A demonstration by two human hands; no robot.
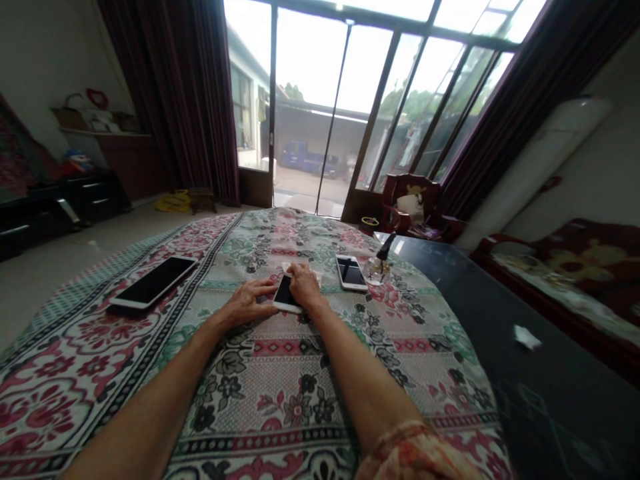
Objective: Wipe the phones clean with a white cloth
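Observation:
A white smartphone (284, 293) with a dark screen lies on the flowered tablecloth (295, 363) in front of me. My left hand (250, 300) steadies its left edge, fingers reaching toward it and thumb near the bottom corner. On its upper right part, my right hand (304, 285) is closed with bent fingers pressing down. Pale edges of a white tissue or cloth (318, 274) show around that hand; most of it is hidden. To the right lies a second white smartphone (351, 273), beside a clear bottle (377, 272) with a black spray top. A larger white-framed tablet (155, 281) lies to the left.
A dark glossy table (450, 287) adjoins on the right, with a crumpled white tissue (527, 338) on it. Beyond stand a wooden chair (413, 200) and a wooden sofa (565, 267). Glass doors (320, 133) and dark curtains (185, 100) are at the back.

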